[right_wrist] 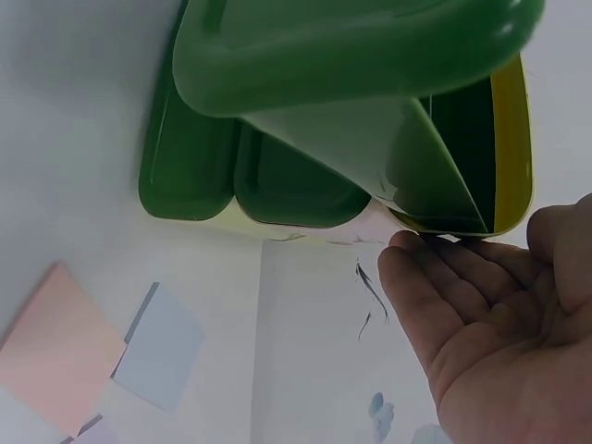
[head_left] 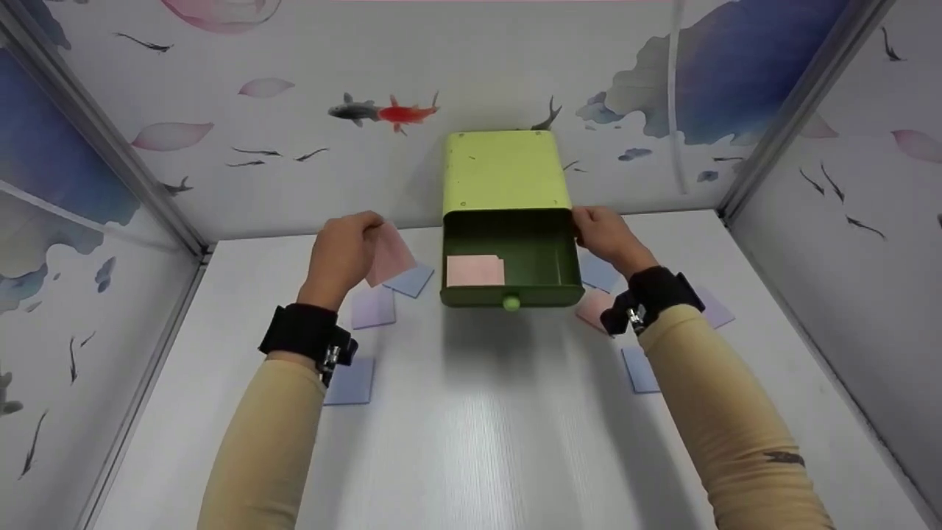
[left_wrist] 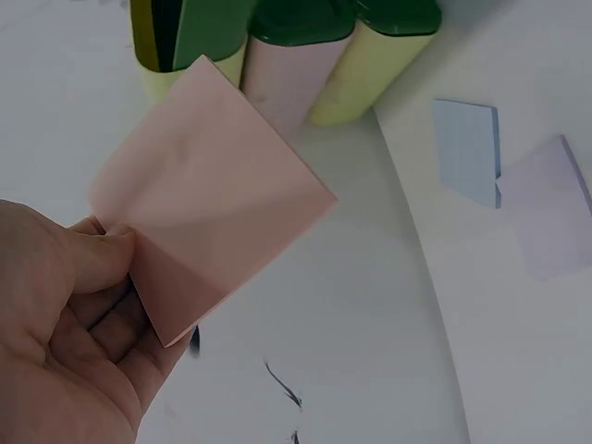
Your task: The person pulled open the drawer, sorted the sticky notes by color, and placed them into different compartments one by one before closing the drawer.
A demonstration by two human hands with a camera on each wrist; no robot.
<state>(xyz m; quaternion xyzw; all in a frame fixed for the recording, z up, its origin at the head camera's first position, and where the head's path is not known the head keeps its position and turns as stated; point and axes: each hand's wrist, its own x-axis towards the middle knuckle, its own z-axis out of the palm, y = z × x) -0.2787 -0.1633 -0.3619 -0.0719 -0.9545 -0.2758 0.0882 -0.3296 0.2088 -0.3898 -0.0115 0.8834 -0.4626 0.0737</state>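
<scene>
My left hand (head_left: 340, 254) pinches a pink sticky note pad (left_wrist: 213, 194) between thumb and fingers, to the left of a stacked drawer cabinet (head_left: 506, 171). The cabinet's top drawer (head_left: 543, 246), dark green inside with a round knob (head_left: 511, 302), is pulled out. Pink pads (head_left: 475, 271) lie in its front left part. On the cabinet's other side, my right hand (head_left: 609, 237) touches the top unit's casing near its front edge. In the right wrist view its fingers (right_wrist: 421, 296) extend against the casing. Two lower drawers (right_wrist: 296, 185) appear closed.
Left of the cabinet lie a blue pad (head_left: 412, 280), a purple pad (head_left: 374, 308) and another blue pad (head_left: 352, 383). To the right are a pink pad (head_left: 593, 308), blue pads (head_left: 639, 369) and a purple pad (head_left: 715, 309), partly behind my arm. Patterned walls (head_left: 294, 66) enclose the white table (head_left: 478, 442).
</scene>
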